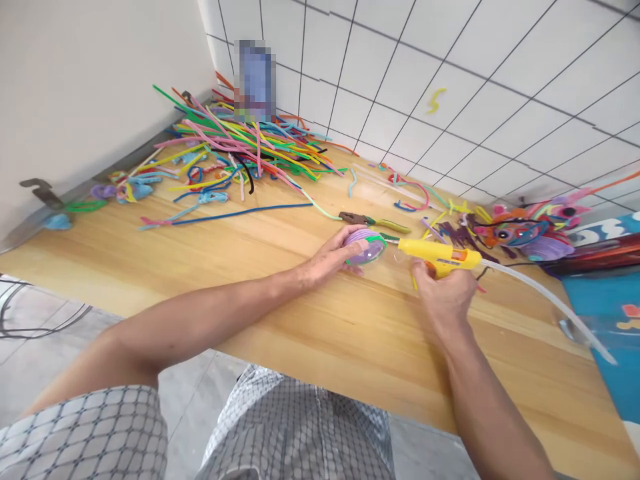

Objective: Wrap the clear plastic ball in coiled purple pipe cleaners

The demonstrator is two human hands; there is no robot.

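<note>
My left hand is wrapped round a rounded purple piece with a green edge and a clear, shiny part, just above the wooden table. My right hand grips a yellow glue gun by its handle. The gun's nozzle points left at the purple piece, a short way from its green edge; whether they touch is hard to tell. A long whitish glue stick curves out of the gun's back end. Pliers with yellow-green handles lie just behind the purple piece.
A large heap of coloured pipe cleaners lies at the back left of the wooden table, against the tiled wall. Fuzzy colourful figures sit at the back right, beside a blue sheet. A metal bracket stands at the left edge.
</note>
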